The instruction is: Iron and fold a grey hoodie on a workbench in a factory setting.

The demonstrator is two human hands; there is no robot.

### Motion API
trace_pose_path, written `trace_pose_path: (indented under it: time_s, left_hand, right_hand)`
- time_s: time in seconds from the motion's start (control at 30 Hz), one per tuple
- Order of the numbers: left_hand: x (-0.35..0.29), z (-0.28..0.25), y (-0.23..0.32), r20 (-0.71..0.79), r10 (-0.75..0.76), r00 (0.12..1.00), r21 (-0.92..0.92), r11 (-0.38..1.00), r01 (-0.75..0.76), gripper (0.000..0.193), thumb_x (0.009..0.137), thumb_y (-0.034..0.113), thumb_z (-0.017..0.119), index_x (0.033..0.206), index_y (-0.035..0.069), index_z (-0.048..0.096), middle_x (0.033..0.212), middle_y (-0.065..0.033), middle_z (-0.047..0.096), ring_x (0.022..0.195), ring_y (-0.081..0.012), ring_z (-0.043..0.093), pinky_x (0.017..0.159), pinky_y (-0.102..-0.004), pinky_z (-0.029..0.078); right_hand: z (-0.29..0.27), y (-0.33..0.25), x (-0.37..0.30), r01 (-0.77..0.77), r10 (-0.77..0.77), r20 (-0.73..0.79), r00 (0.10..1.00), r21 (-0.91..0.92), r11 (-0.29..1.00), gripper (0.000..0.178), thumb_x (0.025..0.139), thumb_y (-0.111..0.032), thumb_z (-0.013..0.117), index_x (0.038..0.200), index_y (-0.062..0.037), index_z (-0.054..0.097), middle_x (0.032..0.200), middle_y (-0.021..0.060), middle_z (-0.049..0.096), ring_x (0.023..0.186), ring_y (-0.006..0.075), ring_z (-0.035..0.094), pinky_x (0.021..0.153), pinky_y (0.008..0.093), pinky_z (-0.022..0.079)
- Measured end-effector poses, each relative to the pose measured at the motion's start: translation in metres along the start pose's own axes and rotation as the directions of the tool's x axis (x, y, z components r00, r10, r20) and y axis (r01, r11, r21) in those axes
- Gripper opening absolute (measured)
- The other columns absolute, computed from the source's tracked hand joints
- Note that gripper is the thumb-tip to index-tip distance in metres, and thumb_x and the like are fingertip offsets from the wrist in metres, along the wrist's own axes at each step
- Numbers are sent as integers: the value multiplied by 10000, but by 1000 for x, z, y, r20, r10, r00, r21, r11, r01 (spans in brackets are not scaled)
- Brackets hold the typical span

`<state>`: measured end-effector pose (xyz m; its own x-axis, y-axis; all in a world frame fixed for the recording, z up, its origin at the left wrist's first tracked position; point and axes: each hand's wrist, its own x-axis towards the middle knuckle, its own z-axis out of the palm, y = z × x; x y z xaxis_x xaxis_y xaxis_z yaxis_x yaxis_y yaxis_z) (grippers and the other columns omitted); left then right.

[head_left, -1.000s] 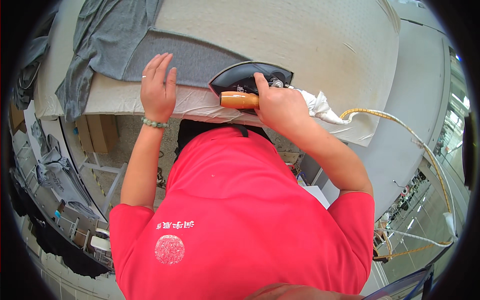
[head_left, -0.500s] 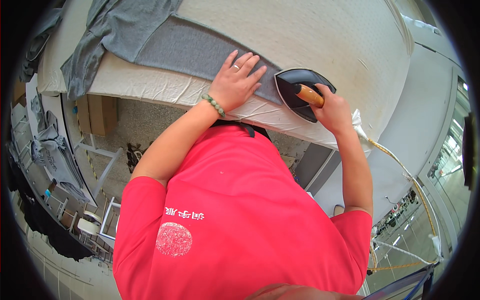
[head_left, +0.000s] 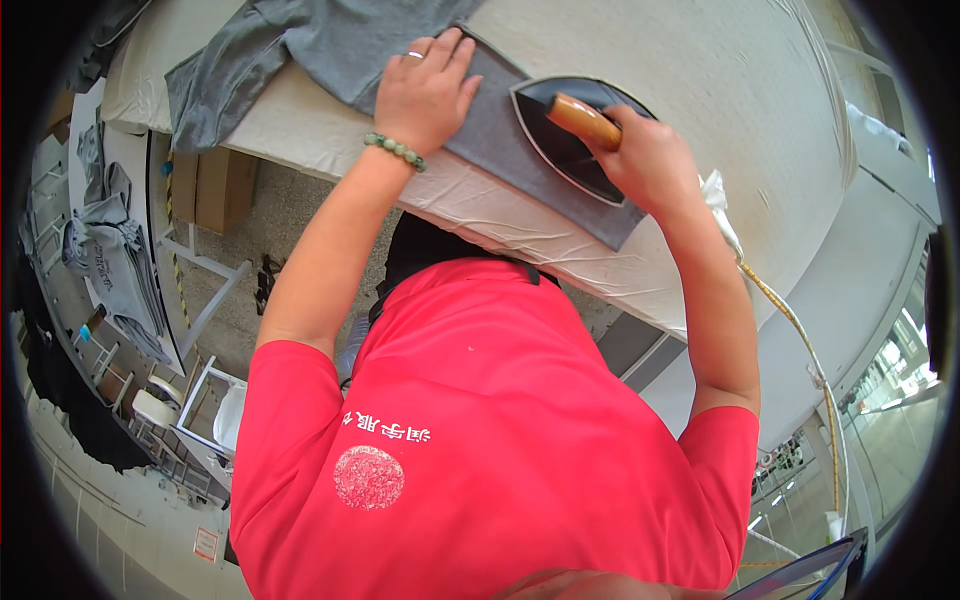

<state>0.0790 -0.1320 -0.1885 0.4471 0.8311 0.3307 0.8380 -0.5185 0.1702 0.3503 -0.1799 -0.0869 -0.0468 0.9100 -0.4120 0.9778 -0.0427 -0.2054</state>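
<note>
A grey knit garment lies on the cream padded ironing table, one long narrow part stretched toward the right and the rest bunched at the far left. My left hand rests on this part with its fingers laid out over the cloth, a ring on one finger and a green bead bracelet at the wrist. In my right hand is the wooden handle of a dark iron. The iron's pointed soleplate sits on the garment's right portion, and the garment's end shows below it.
A white-wrapped hose or cord hangs from near my right wrist down the right side. Under the table's left end stands a cardboard box. Folded grey garments lie on a surface at the left, beside a white metal frame.
My left hand has slid left and away from me along the garment. The iron has moved left and farther onto the cloth, uncovering the garment's end.
</note>
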Motion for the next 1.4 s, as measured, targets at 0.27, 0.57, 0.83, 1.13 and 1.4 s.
trace_pose_path:
  time_s: [0.27,0.57,0.83,1.13,1.4]
  left_hand:
    - [-60,-63,-65,0,-460,888,-497,770,399,267,925,188,753,1152,53,710,1125,-75,737,1015,-218,689,859,-360,545]
    - [-37,-66,-146,715,-642,278,-653,-471,593,247,1010,240,694,1028,-6,697,1021,-111,734,716,-124,671,556,-239,499]
    - [-31,-56,-171,655,-659,369,-715,-383,585,211,1007,260,686,1077,62,667,985,-67,674,858,-171,641,813,-333,559]
    - [20,-55,-159,820,-521,239,-572,-772,279,548,1019,347,644,1409,-21,532,1414,-149,607,1352,-329,547,1157,-492,437]
    - [103,-33,-165,493,-783,379,-853,-348,390,479,1036,331,648,1341,-39,629,1310,-110,679,1187,-251,640,1053,-400,492]
  right_hand:
    - [-28,-81,80,-19,19,44,999,7,1000,389,928,-417,741,1156,-103,730,985,201,755,940,417,713,820,496,562]
    - [5,-134,32,-168,160,73,984,105,980,419,898,-343,751,1204,-69,666,924,208,748,907,419,722,805,507,569]
    - [19,-77,-55,-539,582,28,813,418,732,397,909,-352,762,1132,-31,691,819,182,735,773,353,729,718,445,560]
    - [51,121,-161,-708,813,-80,577,447,547,382,919,-364,742,1078,-17,731,892,184,747,844,356,728,772,425,554]
    - [36,239,-141,-630,717,-242,654,350,693,369,913,-314,726,1142,-25,713,931,185,750,896,366,726,797,466,551]
